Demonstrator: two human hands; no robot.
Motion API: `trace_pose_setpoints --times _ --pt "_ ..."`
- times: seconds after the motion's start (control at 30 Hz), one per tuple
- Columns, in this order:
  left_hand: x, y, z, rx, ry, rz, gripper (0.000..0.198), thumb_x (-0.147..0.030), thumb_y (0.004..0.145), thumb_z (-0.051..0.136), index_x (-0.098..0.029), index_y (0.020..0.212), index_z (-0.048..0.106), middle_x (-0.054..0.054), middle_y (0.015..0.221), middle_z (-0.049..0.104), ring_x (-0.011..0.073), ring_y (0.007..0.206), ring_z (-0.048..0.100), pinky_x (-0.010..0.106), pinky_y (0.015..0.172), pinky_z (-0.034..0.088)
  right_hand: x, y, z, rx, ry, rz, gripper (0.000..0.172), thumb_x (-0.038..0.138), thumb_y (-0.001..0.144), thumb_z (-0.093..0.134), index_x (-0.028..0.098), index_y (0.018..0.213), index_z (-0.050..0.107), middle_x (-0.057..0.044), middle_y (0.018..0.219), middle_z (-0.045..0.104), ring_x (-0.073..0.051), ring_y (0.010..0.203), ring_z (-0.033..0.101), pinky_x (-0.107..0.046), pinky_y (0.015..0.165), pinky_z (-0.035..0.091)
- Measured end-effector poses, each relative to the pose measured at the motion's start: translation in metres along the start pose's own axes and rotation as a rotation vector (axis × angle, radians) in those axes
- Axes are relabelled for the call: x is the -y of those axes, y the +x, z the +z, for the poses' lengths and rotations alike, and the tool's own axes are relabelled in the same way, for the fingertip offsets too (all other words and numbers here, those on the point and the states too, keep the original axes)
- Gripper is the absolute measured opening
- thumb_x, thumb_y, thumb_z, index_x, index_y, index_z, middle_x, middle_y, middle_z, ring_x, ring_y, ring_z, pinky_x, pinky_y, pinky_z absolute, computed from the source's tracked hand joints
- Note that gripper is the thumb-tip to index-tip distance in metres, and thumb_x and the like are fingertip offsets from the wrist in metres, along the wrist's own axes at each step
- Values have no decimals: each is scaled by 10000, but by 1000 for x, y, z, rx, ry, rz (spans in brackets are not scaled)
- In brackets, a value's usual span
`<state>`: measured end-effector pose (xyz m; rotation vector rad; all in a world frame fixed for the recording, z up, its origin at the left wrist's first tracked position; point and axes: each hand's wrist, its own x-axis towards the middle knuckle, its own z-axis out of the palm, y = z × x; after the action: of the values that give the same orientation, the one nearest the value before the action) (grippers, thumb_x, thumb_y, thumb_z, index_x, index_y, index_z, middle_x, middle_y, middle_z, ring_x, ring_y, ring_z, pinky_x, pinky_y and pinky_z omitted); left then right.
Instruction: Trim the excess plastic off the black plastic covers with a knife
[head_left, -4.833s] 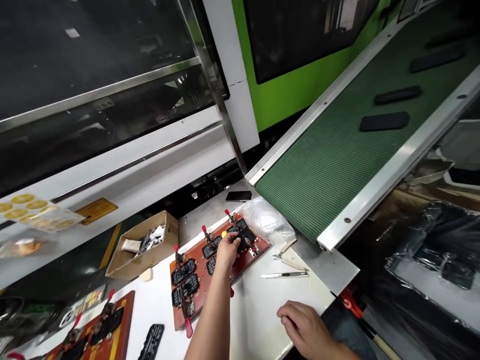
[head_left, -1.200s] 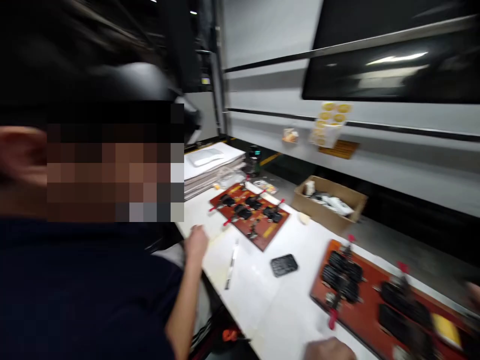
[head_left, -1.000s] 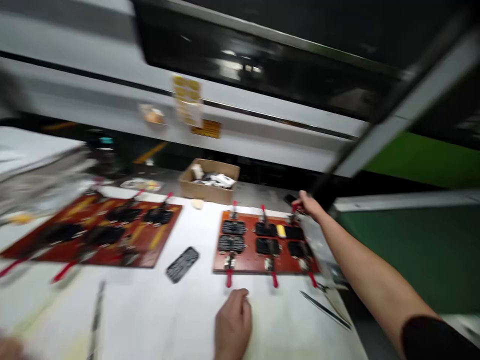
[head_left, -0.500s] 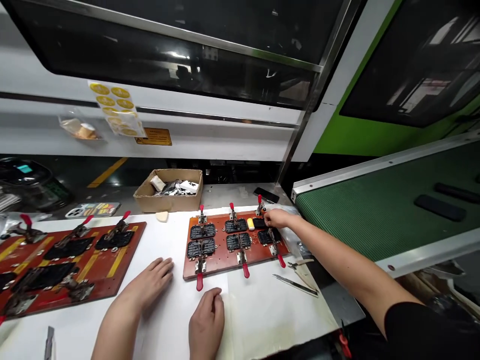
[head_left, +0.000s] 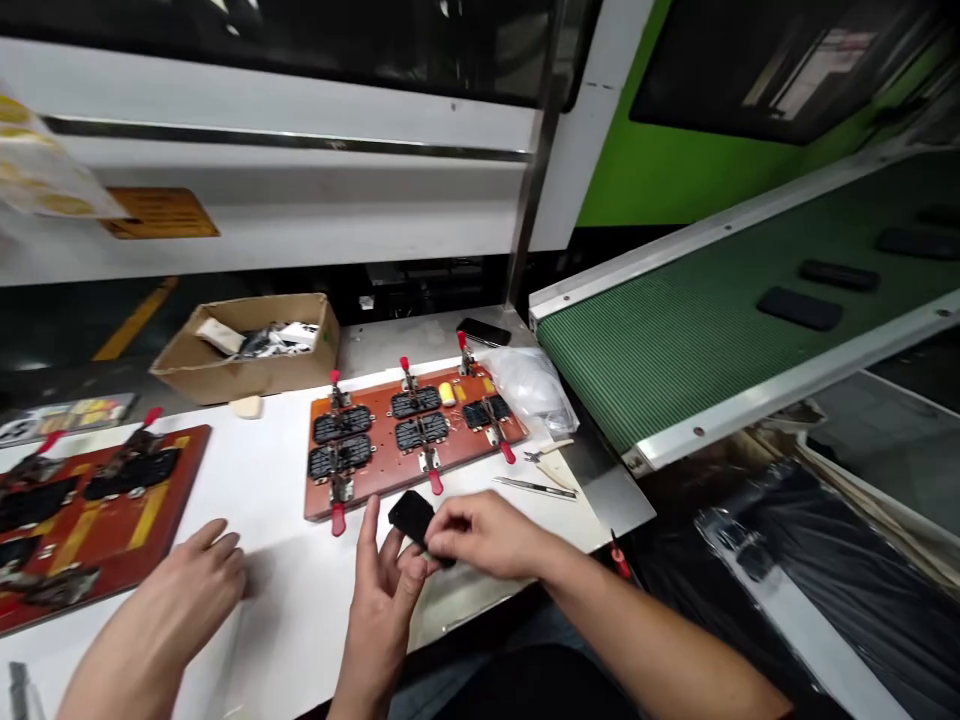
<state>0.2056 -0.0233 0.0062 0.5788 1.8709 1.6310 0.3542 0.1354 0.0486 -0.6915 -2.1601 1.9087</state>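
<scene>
A small, flat black plastic part [head_left: 412, 516] is held up at an angle above the front of the white table. My right hand [head_left: 480, 535] pinches its lower right end between thumb and fingers. My left hand [head_left: 384, 585], index finger raised, has its thumb and other fingers at the part's lower edge. Just beyond is a reddish-brown fixture board [head_left: 382, 440] with red-handled toggle clamps [head_left: 429, 470]. Several similar black parts [head_left: 421, 430] lie on it, some under clamps. A small yellow-and-white piece [head_left: 447, 394] rests among them.
At the left, another person's hand [head_left: 187, 590] is beside a second clamp board [head_left: 161, 520]. Cutters [head_left: 551, 458] and a slim knife [head_left: 534, 488] lie at the right. Behind are a cardboard box [head_left: 247, 375], a phone [head_left: 484, 332] and a plastic bag [head_left: 532, 390]. A green conveyor [head_left: 645, 350] carries dark parts.
My right hand has come back from the board's far right corner with the black part, and that spot is bare. My left hand has opened up and joined it. The view has swung right.
</scene>
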Motion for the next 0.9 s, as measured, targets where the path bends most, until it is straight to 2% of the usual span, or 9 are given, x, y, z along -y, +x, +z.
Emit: trace_pose_setpoints --times 0.07,0.13,0.27,0.37,0.53,0.6,0.73,0.8,0.9 --pt "9 -23 18 222 -154 -194 969 -621 793 811 -461 1630 350 58 1321 744 332 1183 720 474 945 622 -13 -23 9 62 156 46 325 483 982 650 186 1074 746 -57 952 777 -180 853 726 -282 744 568" --pt "15 -35 29 381 -329 -382 943 -553 839 805 -452 1641 320 79 1469 667 334 1278 679 484 1047 584 -24 -40 -1 92 265 71 452 579 972 666 170 1152 730 -88 1020 780 -192 890 730 -301 757 583" --pt "28 -44 51 430 -597 -446 719 -425 875 811 -311 1530 535 110 1591 562 338 1465 536 488 1237 437 -38 -53 -26 72 241 46 510 617 939 732 159 1162 717 -112 1104 768 -219 1018 723 -366 924 575" --pt "35 -45 65 467 -668 -431 638 -386 879 821 -248 1463 604 125 1600 550 350 1533 455 482 1290 358 -44 -57 -22 27 173 27 477 608 977 684 162 1145 696 -107 1093 761 -227 1048 719 -372 959 565" --pt "39 -46 62 557 -647 -501 871 -370 889 834 -329 1628 376 135 1485 640 340 1401 597 494 1214 413 -60 -60 -21 -75 -54 59 405 600 1016 565 224 1113 681 -71 1059 766 -240 999 735 -373 896 604" --pt "38 -47 53 538 -644 -524 950 -387 903 824 -370 1669 261 129 1400 683 311 1274 681 455 1123 469 -64 -59 -43 -216 -226 77 368 584 1016 526 265 1121 678 -76 1128 752 -278 1090 707 -448 1011 569" --pt "35 -53 38 465 -694 -500 1150 -397 823 894 -410 1687 135 125 1292 682 295 1073 752 379 867 558 -72 -57 -109 -443 -551 120 425 586 870 644 254 1126 709 -187 1342 655 -462 1386 509 -671 1251 249" --pt "36 -53 33 465 -738 -491 1217 -375 771 930 -425 1683 126 120 1255 663 318 1034 762 377 779 583 -88 -52 -137 -462 -640 156 448 592 758 757 249 1047 745 -258 1328 636 -560 1376 477 -737 1181 288" --pt "42 -49 23 435 -784 -471 1177 -331 726 960 -423 1653 241 120 1239 640 338 1035 761 405 750 616 -129 -45 -161 -464 -701 121 432 645 685 781 328 979 763 -249 1195 644 -608 1223 548 -822 1022 355"
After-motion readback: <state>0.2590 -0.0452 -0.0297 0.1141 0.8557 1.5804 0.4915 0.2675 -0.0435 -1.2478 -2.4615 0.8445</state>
